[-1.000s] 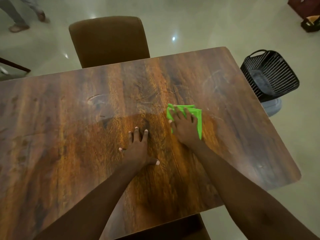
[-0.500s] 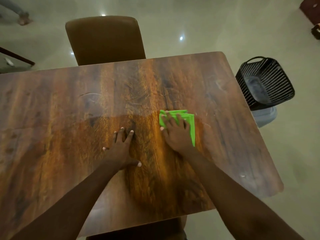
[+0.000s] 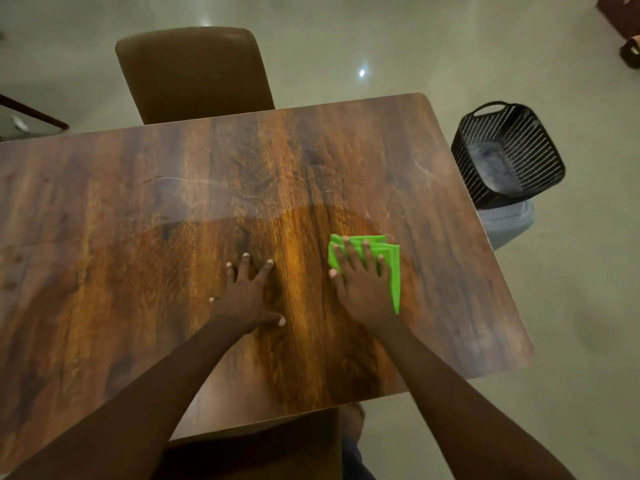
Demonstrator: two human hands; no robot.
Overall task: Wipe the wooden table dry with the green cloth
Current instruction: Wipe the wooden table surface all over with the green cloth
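Observation:
The wooden table (image 3: pixel 121 209) fills most of the view, its top glossy with a lighter hazy patch across the far half. A folded green cloth (image 3: pixel 393 268) lies right of the table's middle. My right hand (image 3: pixel 360 285) presses flat on the cloth with straight, spread fingers and covers most of it. My left hand (image 3: pixel 247 292) rests flat on the bare wood to the left of the cloth, fingers spread, holding nothing.
A brown chair (image 3: pixel 195 74) stands at the table's far side. A black perforated basket (image 3: pixel 507 154) sits on a pale container beyond the right edge. Another chair seat (image 3: pixel 249 452) shows under the near edge. The pale floor surrounds the table.
My right hand with the cloth has slid slightly nearer to me over the second. The left hand stays planted. The view has tilted down and shifted.

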